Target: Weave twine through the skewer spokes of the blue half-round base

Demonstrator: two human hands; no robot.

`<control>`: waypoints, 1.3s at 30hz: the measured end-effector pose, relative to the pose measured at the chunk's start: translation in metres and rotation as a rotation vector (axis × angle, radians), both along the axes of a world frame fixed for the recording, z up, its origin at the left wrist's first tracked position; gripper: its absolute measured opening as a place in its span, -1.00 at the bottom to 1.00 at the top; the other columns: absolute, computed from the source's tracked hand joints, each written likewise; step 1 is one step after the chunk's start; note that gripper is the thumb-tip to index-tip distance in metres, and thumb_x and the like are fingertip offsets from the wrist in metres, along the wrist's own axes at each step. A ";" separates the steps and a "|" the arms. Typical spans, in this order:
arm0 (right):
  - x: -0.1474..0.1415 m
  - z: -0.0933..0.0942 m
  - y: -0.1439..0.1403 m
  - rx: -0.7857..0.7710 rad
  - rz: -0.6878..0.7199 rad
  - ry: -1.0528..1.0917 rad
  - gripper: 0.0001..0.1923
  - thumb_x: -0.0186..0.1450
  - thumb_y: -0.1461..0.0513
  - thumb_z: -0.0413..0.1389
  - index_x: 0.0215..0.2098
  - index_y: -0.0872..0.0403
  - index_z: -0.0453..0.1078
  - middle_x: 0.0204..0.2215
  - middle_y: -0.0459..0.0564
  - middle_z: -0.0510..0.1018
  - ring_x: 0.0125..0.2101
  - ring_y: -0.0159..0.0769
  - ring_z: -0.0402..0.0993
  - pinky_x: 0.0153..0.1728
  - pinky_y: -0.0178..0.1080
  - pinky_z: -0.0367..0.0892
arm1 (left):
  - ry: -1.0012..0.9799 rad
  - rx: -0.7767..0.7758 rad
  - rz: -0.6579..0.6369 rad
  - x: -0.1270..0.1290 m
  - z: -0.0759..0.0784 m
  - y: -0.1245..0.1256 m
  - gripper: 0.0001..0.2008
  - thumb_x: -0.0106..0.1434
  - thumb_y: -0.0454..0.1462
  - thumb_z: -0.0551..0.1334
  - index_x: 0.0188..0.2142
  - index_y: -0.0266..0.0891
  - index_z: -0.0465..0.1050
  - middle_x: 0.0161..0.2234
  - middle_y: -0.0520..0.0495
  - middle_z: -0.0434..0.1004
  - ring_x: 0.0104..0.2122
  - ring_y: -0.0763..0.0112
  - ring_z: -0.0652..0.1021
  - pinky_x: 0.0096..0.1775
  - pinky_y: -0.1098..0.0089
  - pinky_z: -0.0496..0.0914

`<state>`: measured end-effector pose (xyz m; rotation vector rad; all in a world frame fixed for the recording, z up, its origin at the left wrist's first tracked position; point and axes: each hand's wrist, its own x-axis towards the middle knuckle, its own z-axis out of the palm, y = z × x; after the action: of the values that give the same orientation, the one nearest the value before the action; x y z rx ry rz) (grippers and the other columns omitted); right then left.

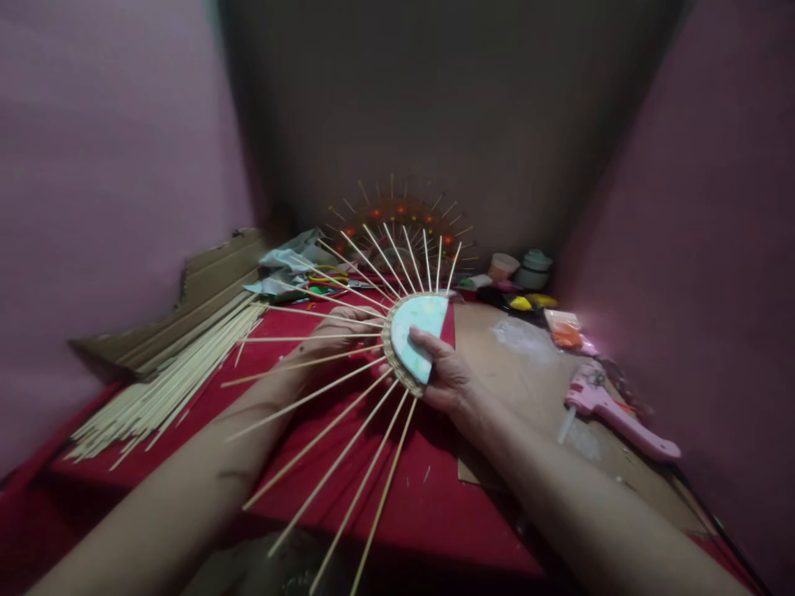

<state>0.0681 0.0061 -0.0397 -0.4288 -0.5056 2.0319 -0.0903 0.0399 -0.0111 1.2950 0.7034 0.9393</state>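
A pale blue half-disc [417,333] with a braided tan rim [390,352] is held up over the table, its straight edge to the right. Several thin wooden sticks [335,386] spread from the rim like rays. My right hand [448,374] grips the half-disc at its lower right, thumb flat on the blue face and fingers behind. My left hand [353,325] is closed around the left side, behind the sticks at the rim; its fingers are partly hidden.
Loose sticks [167,381] and torn cardboard [217,290] lie left on the red cloth [373,505]. A pink glue gun [612,414] rests on a cardboard sheet [478,331] at right. Behind are scissors [363,285], a flowered stick half-circle [402,211] and small jars [534,269].
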 end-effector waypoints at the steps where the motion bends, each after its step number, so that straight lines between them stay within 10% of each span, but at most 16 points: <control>1: 0.000 -0.001 0.000 -0.007 -0.014 -0.001 -0.80 0.10 0.28 0.16 -0.29 0.21 0.36 -0.54 0.04 0.57 -0.51 -0.27 0.52 -0.30 -0.05 0.47 | 0.000 -0.002 -0.012 0.001 -0.002 0.001 -0.85 0.00 -0.29 0.34 -0.44 -0.35 0.48 -0.53 -0.11 0.49 -0.57 0.42 0.44 -0.49 0.41 0.34; 13: 0.004 0.004 0.001 -0.091 -0.257 0.124 -0.79 0.02 0.39 0.11 -0.32 0.18 0.39 -0.49 0.03 0.60 -0.40 -0.20 0.55 -0.21 -0.06 0.44 | 0.085 0.182 0.072 0.004 -0.007 0.003 -0.87 0.02 -0.24 0.33 -0.45 -0.26 0.49 -0.46 -0.05 0.51 -0.47 0.41 0.48 -0.39 0.41 0.35; 39: 0.005 -0.002 -0.001 -0.029 -0.051 0.042 -0.66 0.02 0.40 0.06 -0.19 0.23 0.33 -0.45 0.07 0.60 -0.42 -0.25 0.55 -0.24 -0.14 0.46 | 0.338 0.310 0.110 -0.030 0.007 0.024 -0.86 0.04 -0.26 0.29 -0.48 -0.32 0.38 -0.59 0.05 0.33 -0.61 0.57 0.32 -0.56 0.52 0.20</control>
<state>0.0734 0.0056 -0.0421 -0.4118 -0.4355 1.9972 -0.1205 0.0640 -0.0036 1.7294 0.9224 0.9533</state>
